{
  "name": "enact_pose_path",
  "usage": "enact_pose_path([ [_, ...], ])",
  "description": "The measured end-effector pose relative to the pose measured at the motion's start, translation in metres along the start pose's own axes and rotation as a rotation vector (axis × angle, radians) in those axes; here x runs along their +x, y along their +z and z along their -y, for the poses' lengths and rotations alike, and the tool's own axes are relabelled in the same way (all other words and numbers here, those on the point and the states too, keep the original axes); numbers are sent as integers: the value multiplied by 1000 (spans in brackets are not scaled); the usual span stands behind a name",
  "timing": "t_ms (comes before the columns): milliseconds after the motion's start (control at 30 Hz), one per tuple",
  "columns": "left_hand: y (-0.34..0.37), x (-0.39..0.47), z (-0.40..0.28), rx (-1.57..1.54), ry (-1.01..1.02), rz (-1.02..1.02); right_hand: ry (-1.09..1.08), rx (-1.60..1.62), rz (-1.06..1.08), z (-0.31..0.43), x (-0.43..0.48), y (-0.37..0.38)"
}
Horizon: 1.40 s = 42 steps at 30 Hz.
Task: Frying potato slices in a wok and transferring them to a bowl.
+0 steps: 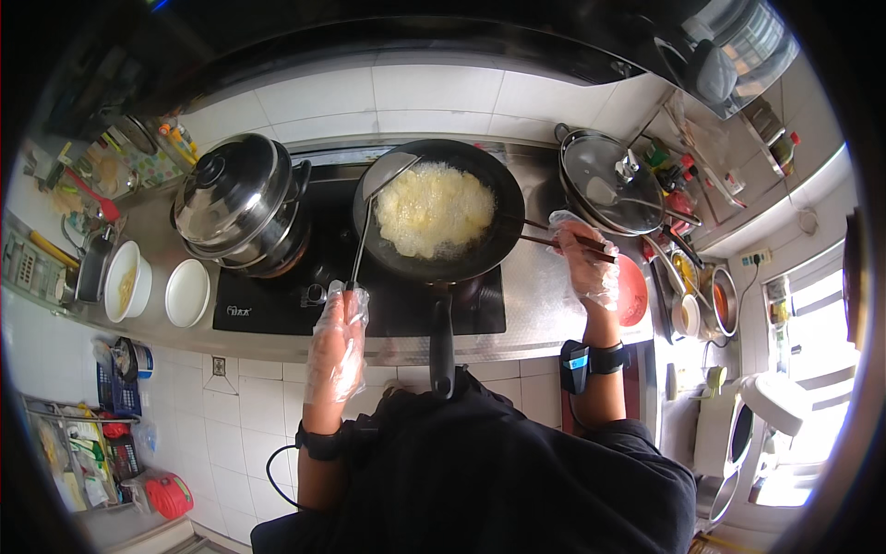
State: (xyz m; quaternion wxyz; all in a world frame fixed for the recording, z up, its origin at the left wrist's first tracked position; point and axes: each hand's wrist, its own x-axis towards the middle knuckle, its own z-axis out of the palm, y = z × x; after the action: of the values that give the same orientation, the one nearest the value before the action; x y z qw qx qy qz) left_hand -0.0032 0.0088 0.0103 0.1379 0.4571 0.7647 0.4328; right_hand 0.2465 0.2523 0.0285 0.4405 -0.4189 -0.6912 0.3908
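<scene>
In a black frying pan (509, 201) on the cooktop, pale yellow food (436, 211) bubbles in oil. My left hand (338, 346), in a clear plastic glove, grips the handle of a metal spatula (359, 249). The spatula's blade leans on the pan's left inner wall, beside the food. Also gloved, my right hand (587, 260) holds a pair of dark chopsticks (536, 240). Their tips reach over the pan's right side. The pan's black handle (441, 346) points toward my body, with neither hand on it.
A lidded steel steamer pot (235, 201) occupies the cooktop's (360, 322) left side. Farther left are a white bowl (128, 282) with food and a white dish (187, 293). On the right stand a glass-lidded pan (609, 180) and a red plate (631, 291), partly behind my right hand.
</scene>
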Motion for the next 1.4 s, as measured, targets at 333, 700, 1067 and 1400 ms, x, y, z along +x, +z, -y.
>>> enact_pose_path([
  [333, 21, 9, 17, -7, -9, -48, 72, 268, 183, -4, -16, 65],
  [700, 6, 0, -10, -1271, -636, 93, 167, 611, 0, -2, -4, 78],
  [1067, 14, 5, -9, -1367, -515, -147, 122, 387, -90, -13, -10, 9],
  [1400, 23, 1, 16, -839, -373, -125, 206, 463, 197, -4, -31, 63],
])
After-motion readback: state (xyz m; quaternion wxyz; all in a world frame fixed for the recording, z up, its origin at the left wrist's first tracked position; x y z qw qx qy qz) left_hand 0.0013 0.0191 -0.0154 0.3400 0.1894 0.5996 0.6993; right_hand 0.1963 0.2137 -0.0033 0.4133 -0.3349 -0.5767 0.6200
